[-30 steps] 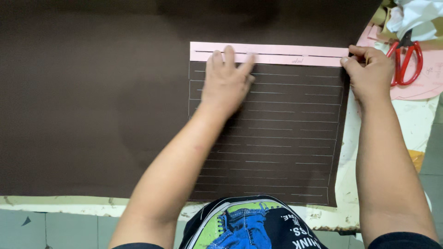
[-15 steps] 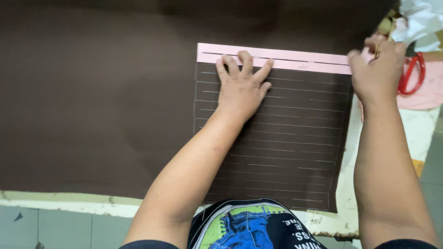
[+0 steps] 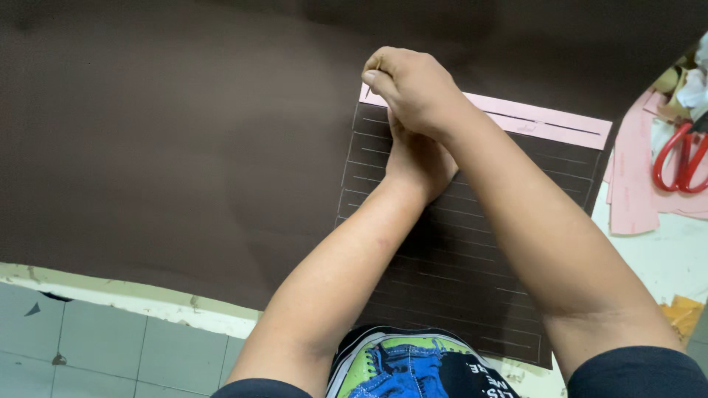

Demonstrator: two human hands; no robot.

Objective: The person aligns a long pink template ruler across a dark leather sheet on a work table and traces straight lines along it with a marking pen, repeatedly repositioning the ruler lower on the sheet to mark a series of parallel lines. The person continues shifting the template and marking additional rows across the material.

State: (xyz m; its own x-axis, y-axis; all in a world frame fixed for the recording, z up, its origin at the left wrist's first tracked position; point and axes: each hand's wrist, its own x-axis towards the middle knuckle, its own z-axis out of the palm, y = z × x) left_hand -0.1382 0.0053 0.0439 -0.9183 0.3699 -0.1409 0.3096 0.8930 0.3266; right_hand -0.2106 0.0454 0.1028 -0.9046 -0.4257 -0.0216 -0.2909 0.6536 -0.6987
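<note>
Looking down from the head camera, the right hand (image 3: pixel 413 87) is clenched around a thin pointed tool (image 3: pixel 372 79) at the left end of the pink strip (image 3: pixel 546 121), crossing over the left hand (image 3: pixel 417 158), which presses flat (fingers mostly hidden) on the lined brown sheet (image 3: pixel 472 250). Red scissors (image 3: pixel 682 158) lie well apart at the right edge.

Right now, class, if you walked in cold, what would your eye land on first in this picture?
First, the two crossed forearms at centre: the right hand reaches over the left hand, pinching a thin pointed tool at the left end of a pink strip. Beneath lies a dark brown sheet ruled with pale parallel lines. At the right edge, red-handled scissors rest on pink paper.
</note>
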